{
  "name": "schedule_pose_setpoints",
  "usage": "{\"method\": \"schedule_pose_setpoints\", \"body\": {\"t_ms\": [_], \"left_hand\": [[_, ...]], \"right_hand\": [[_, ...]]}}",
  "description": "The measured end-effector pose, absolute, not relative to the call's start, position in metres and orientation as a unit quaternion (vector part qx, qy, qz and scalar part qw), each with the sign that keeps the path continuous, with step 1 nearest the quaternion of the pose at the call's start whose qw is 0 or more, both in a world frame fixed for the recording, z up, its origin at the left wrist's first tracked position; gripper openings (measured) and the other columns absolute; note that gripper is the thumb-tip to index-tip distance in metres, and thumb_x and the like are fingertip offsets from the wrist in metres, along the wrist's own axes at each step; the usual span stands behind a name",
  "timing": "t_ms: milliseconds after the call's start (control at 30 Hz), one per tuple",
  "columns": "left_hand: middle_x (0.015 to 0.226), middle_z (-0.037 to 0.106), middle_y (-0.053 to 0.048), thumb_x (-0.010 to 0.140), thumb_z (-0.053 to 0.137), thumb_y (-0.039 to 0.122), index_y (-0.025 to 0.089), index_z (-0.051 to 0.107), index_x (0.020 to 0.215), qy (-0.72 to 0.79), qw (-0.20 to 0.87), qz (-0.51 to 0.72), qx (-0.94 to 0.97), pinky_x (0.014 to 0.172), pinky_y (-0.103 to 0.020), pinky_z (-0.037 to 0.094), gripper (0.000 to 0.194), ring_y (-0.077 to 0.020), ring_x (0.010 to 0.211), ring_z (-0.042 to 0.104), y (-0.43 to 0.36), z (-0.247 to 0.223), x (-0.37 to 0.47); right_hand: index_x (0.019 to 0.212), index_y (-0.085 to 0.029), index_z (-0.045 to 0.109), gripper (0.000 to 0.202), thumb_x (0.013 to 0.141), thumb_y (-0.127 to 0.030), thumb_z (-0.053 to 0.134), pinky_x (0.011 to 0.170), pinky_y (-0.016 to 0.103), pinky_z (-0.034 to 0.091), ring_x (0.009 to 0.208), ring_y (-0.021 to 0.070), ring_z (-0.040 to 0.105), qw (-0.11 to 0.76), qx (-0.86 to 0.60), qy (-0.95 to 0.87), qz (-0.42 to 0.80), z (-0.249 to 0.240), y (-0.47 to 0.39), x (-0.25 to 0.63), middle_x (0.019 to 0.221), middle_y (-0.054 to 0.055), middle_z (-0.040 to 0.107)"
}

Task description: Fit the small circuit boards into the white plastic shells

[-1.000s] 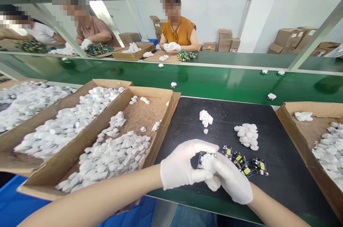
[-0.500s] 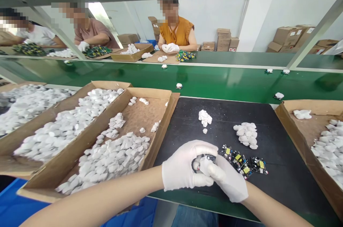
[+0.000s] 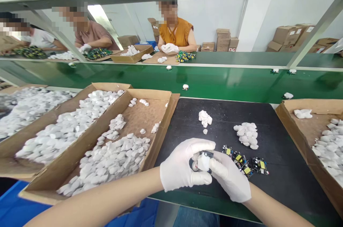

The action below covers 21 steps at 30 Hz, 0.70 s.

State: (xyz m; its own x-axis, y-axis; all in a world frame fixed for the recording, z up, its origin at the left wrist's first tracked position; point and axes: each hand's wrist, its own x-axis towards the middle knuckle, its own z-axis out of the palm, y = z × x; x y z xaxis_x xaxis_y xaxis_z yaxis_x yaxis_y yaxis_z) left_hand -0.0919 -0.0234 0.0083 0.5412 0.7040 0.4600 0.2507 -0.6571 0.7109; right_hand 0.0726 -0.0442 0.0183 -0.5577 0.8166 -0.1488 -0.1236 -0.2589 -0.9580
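Observation:
Both hands wear white gloves and meet over the black mat (image 3: pixel 182 112). My left hand (image 3: pixel 186 164) is curled round a small circuit board (image 3: pixel 207 154) with a white piece (image 3: pixel 203 162) on it. From the right, my right hand (image 3: pixel 232 175) presses its thumb and fingers against the same board and white piece. Just right of the hands lie several circuit boards (image 3: pixel 247 170) with yellow parts. Behind them sits a pile of white pieces (image 3: pixel 246 135), and a smaller pile (image 3: pixel 205 117) lies further left.
Cardboard trays of white pieces stand left (image 3: pixel 158 148) and right (image 3: pixel 297 130). Beyond the mat runs a green conveyor (image 3: pixel 227 80) carrying boards topped with white pieces. Three people work on its far side. A metal frame crosses overhead.
The boards on the conveyor have moved right. My hands have drawn slightly apart around the held board, showing more of its dark edge.

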Motion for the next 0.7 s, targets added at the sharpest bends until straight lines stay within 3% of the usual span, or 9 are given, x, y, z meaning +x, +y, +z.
{"method": "schedule_pose_setpoints", "body": {"t_ms": [267,400,567,700], "left_hand": [[0.094,0.068,-0.005,0.06,0.075,0.026,0.021,0.062,0.101,0.34,0.266,0.367,0.824,0.077,-0.031,0.052,0.043,-0.0184,0.082,0.064,-0.029,0.014,-0.089],[0.089,0.069,-0.005,0.062,0.069,0.023,0.02,0.062,0.097,0.331,0.218,0.378,0.837,0.073,-0.03,0.052,0.036,-0.0183,0.078,0.065,-0.027,0.014,-0.086],[0.089,0.07,-0.006,0.066,0.063,0.023,0.02,0.062,0.082,0.338,0.148,0.347,0.862,0.076,-0.034,0.052,0.016,-0.0208,0.08,0.066,-0.022,0.01,-0.084],[0.09,0.07,-0.007,0.067,0.066,0.027,0.019,0.061,0.087,0.341,0.14,0.362,0.856,0.074,-0.033,0.053,0.022,-0.0207,0.08,0.066,-0.021,0.008,-0.083]], "right_hand": [[0.067,-0.016,0.056,0.043,0.083,-0.054,0.044,0.076,0.033,0.04,0.076,0.0177,0.05,0.321,-0.341,-0.573,0.673,0.011,-0.044,0.073,0.077,0.004,0.058],[0.075,-0.016,0.06,0.039,0.087,-0.048,0.039,0.08,0.034,0.04,0.079,0.0178,0.051,0.332,-0.271,-0.548,0.718,0.007,-0.043,0.074,0.083,0.005,0.06],[0.086,-0.015,0.063,0.037,0.08,-0.049,0.053,0.078,0.034,0.041,0.082,0.02,0.053,0.352,-0.368,-0.525,0.682,0.006,-0.043,0.069,0.085,0.006,0.062],[0.082,-0.014,0.063,0.038,0.078,-0.051,0.055,0.076,0.033,0.041,0.08,0.02,0.054,0.362,-0.367,-0.519,0.682,0.006,-0.042,0.066,0.084,0.006,0.063]]}}
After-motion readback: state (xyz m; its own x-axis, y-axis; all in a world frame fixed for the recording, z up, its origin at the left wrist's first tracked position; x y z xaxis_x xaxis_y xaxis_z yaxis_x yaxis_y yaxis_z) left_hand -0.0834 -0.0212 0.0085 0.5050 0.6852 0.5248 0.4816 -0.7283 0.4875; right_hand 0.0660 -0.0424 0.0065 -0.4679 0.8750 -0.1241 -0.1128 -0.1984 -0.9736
